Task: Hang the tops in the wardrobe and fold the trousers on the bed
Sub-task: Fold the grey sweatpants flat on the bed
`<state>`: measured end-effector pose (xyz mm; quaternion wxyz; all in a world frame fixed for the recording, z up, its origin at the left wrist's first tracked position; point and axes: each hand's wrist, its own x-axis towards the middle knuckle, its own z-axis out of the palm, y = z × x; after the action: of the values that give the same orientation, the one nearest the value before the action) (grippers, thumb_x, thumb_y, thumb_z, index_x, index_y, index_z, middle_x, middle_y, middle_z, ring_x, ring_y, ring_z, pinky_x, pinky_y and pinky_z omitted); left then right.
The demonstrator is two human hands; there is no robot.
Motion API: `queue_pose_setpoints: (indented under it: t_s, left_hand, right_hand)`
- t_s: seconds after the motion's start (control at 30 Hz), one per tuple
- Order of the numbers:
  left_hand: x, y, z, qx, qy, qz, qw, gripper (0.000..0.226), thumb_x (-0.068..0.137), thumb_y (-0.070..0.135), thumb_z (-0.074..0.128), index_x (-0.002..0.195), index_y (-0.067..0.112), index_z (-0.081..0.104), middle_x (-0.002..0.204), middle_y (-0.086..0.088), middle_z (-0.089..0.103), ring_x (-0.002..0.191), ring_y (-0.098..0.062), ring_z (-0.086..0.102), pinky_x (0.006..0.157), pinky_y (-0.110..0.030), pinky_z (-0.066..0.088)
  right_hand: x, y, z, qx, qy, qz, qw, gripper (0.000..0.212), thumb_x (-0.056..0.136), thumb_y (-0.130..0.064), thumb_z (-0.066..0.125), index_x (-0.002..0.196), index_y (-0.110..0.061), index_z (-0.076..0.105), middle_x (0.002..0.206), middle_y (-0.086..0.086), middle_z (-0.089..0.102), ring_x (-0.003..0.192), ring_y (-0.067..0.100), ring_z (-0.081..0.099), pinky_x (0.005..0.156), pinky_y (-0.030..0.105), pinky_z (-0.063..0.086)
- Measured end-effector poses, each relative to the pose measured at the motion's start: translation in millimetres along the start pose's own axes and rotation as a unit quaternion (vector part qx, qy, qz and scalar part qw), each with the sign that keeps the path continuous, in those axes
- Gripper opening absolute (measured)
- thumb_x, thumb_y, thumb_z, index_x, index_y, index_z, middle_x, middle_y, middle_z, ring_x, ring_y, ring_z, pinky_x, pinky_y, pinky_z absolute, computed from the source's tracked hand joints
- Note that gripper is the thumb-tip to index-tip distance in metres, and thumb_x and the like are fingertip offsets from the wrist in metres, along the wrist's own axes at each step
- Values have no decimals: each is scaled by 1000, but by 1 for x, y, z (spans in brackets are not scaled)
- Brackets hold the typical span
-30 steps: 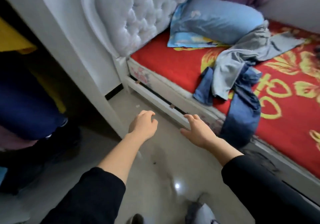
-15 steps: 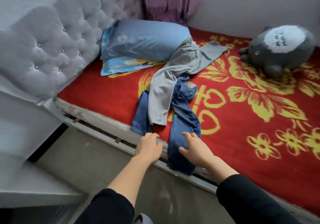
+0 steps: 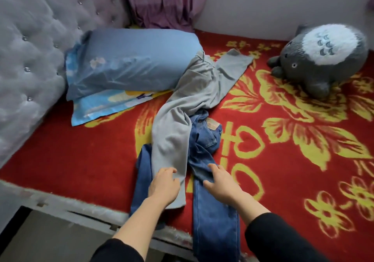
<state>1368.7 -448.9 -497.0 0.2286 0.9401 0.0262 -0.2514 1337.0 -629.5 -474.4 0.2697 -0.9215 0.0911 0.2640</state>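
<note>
Grey trousers (image 3: 194, 101) lie crumpled across the red and yellow bedspread (image 3: 81, 156), one leg running toward the near edge. Blue jeans (image 3: 204, 146) lie under them, with both legs hanging over the bed's edge. My left hand (image 3: 164, 184) rests on the lower end of the grey trouser leg, fingers slightly bent over the cloth. My right hand (image 3: 220, 184) lies over the right jeans leg with its fingers spread and relaxed. Neither hand plainly grips the cloth.
A blue pillow (image 3: 131, 59) lies on a patterned one by the tufted grey headboard (image 3: 30, 59). At the back right sits a grey plush toy (image 3: 321, 57). A purple curtain (image 3: 164, 2) hangs behind. The bed's pale frame (image 3: 66, 207) borders the floor.
I have turned from the wardrobe to the bed and moved closer. Both hands went from the bed's edge forward onto the trousers, left onto the grey leg, right onto the jeans.
</note>
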Motion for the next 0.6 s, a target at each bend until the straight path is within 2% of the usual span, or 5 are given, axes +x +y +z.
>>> queue_pose_setpoints:
  t_s: [0.2, 0.27, 0.43, 0.53, 0.6]
  left_hand:
    - [126, -5, -7, 11, 14, 11, 1000, 41, 93, 23, 44, 134, 19, 47, 141, 0, 42, 129, -19, 38, 100, -36, 39]
    - [162, -5, -5, 11, 32, -5, 999, 46, 93, 21, 46, 138, 17, 41, 147, -5, 33, 133, -24, 30, 103, -37, 34]
    - [234, -9, 7, -17, 78, -95, 992, 70, 94, 28, 51, 151, 17, 13, 157, -17, 4, 142, -35, 8, 112, -43, 18]
    - [270, -19, 7, -6, 61, -117, 991, 84, 92, 33, 56, 152, 14, 1, 154, -21, 18, 142, -36, 15, 113, -44, 18]
    - [289, -27, 1, 33, 31, -121, 992, 82, 90, 31, 59, 151, 11, 8, 144, -23, 39, 132, -38, 36, 109, -42, 29]
  right_hand:
    - [103, -6, -8, 36, -11, 34, 999, 59, 94, -29, 48, 148, -15, 26, 146, 6, 37, 133, 23, 40, 103, 32, 35]
    - [133, -5, -6, 28, -16, 35, 999, 59, 94, -28, 47, 148, -15, 27, 147, 6, 37, 134, 23, 40, 105, 32, 35]
    - [198, -11, 4, 20, 21, 23, 999, 55, 93, -27, 46, 146, -18, 32, 141, 4, 43, 131, 23, 40, 102, 33, 37]
    - [222, -16, 8, 29, 54, -11, 998, 49, 93, -27, 46, 141, -19, 39, 138, 1, 46, 130, 20, 39, 104, 34, 34]
    - [234, -17, 7, 47, 73, -22, 996, 50, 94, -27, 47, 143, -19, 39, 141, 0, 45, 131, 18, 38, 106, 31, 32]
